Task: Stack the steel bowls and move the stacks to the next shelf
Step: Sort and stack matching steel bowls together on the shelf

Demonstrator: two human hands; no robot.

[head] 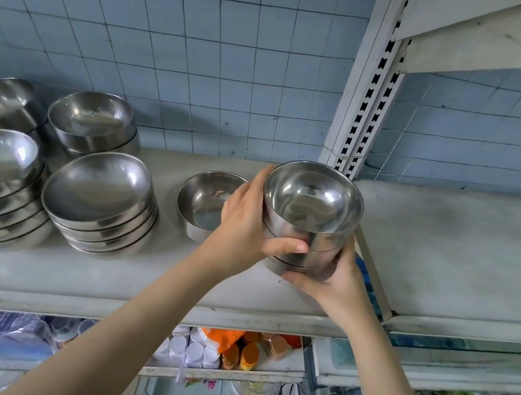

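Steel stack (309, 220) sits gripped between both hands. Left hand (247, 226) wraps its side; right hand (333, 280) cups underneath

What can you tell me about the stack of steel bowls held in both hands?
The stack of round, shiny steel bowls is several bowls nested upright; the top one is empty and mirror-bright inside. The left hand grips its left side, thumb across the front; the right hand cups its lower right side near the base. It is at the right end of the grey shelf, close to the slotted white upright post. Whether its base touches the shelf cannot be told.
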